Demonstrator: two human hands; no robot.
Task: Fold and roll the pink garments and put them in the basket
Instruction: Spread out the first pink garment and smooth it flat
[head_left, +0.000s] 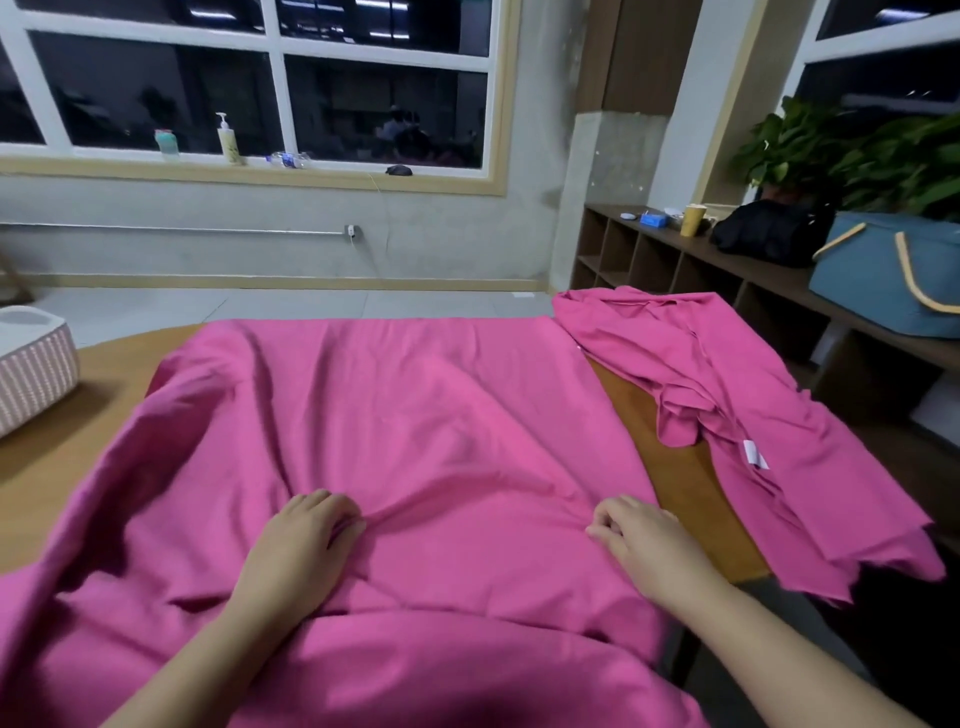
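A large pink garment (415, 426) lies spread over the wooden table (670, 467), wrinkled, its near part hanging off the front edge. My left hand (306, 545) rests on it with curled fingers bunching the cloth. My right hand (639, 535) is on its right side, fingers curled into a fold of the fabric. A second pink garment (727, 374) lies crumpled at the table's right edge, a white label showing. A white and pink woven basket (31, 364) stands at the table's far left.
A low wooden shelf unit (675, 260) runs along the right wall, holding a blue bag (883, 280), a black bag (769, 234), a yellow cup (693, 221) and plants. Bottles stand on the window sill (249, 169). Tiled floor lies beyond the table.
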